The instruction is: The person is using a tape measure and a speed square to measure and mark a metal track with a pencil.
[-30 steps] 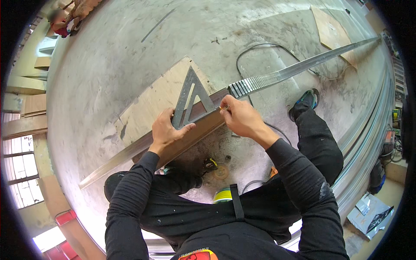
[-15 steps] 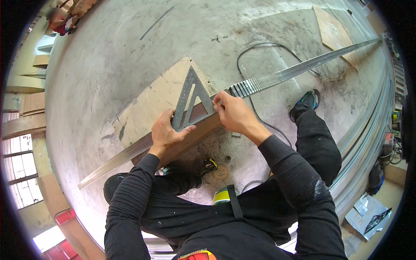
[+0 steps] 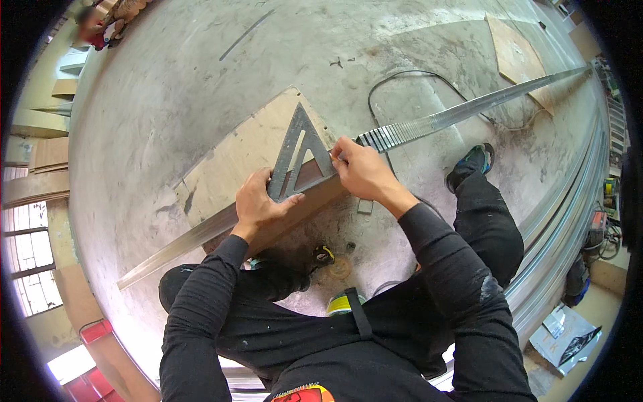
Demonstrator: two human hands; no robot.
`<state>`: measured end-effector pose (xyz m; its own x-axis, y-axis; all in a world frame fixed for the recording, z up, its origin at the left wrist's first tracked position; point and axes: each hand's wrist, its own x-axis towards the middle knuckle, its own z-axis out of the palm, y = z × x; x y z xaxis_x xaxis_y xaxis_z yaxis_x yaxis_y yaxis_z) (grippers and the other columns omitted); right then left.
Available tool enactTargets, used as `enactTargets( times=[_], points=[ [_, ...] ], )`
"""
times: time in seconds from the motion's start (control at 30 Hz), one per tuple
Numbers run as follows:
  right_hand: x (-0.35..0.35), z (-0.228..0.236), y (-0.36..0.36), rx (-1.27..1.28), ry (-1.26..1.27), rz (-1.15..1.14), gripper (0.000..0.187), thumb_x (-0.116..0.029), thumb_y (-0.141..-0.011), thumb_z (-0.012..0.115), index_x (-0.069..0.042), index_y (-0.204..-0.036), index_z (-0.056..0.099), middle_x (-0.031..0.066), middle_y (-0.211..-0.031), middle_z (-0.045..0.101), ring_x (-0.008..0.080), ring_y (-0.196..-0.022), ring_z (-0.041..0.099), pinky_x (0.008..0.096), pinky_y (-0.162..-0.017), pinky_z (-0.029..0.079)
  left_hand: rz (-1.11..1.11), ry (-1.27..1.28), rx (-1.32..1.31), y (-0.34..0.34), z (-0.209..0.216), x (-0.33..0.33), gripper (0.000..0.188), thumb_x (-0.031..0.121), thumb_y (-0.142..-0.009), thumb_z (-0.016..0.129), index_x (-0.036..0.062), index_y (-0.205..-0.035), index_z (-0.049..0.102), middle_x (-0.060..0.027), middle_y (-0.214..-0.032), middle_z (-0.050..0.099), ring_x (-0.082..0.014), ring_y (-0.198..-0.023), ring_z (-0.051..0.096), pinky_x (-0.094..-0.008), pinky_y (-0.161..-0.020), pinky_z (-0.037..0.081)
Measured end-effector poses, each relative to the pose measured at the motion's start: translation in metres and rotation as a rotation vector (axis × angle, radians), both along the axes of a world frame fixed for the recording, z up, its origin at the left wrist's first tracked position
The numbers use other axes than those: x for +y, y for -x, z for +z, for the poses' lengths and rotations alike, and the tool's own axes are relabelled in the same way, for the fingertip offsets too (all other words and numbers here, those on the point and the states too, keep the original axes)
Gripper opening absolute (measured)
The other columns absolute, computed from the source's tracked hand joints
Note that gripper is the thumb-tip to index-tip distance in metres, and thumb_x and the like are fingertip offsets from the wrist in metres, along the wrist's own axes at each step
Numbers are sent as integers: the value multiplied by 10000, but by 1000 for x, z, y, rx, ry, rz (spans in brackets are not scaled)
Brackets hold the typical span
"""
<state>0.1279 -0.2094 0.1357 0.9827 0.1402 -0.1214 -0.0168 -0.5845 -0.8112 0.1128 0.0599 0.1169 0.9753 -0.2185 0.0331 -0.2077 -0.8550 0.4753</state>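
A long silvery metal profile runs slantwise across in front of me, with a row of close cuts in its middle stretch. On it rests a grey triangular square with slots through it. My left hand grips the square's lower left corner, thumb along its near edge and fingers round its left side. At the square's right corner my right hand is closed in a pinch, just left of the cuts. Whatever its fingertips hold is mostly hidden. Beneath the profile lie a plywood board and a brown block.
A black cable loops over the concrete floor beyond the profile. A tape measure and a yellow-green roll lie between my legs. Long metal profiles are stacked at right. Another plywood piece lies far right; a person is far left.
Both hands keep their hold at the square, which stays on the profile. The view has shifted slightly.
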Motion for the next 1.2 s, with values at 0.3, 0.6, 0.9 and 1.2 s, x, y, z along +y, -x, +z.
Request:
enactTargets(
  times=[0.3,0.6,0.9,1.2],
  points=[
    [-35,28,38,192,269,315,209,-166,-914,588,-32,-1031,699,242,-969,738,441,-958,702,512,-847,553,-36,4,-31,-1,-4,9,775,659,-687,884,52,-1136,708,-122,-957,718,-303,-870,701,-391,-791,550],
    [-27,29,39,62,112,105,220,-181,-949,628,-34,-1112,637,242,-934,733,467,-932,691,551,-822,537,-32,23,-18,-4,1,-2,767,654,-670,877,14,-1061,715,-135,-928,705,-315,-865,699,-400,-778,553],
    [-14,11,33,28,13,-10,216,-175,-953,651,-33,-1115,635,274,-934,719,492,-908,684,558,-811,534,-21,15,11,-4,1,-1,790,653,-653,888,19,-1089,706,-141,-955,712,-319,-897,703,-406,-799,553],
    [-2,-8,4,-52,-77,-54,169,-161,-957,643,-26,-1049,685,264,-907,723,482,-897,691,533,-799,544,-6,21,1,-4,-5,-2,793,642,-635,900,27,-1095,703,-143,-961,715,-326,-896,712,-420,-792,563]
  ],
)
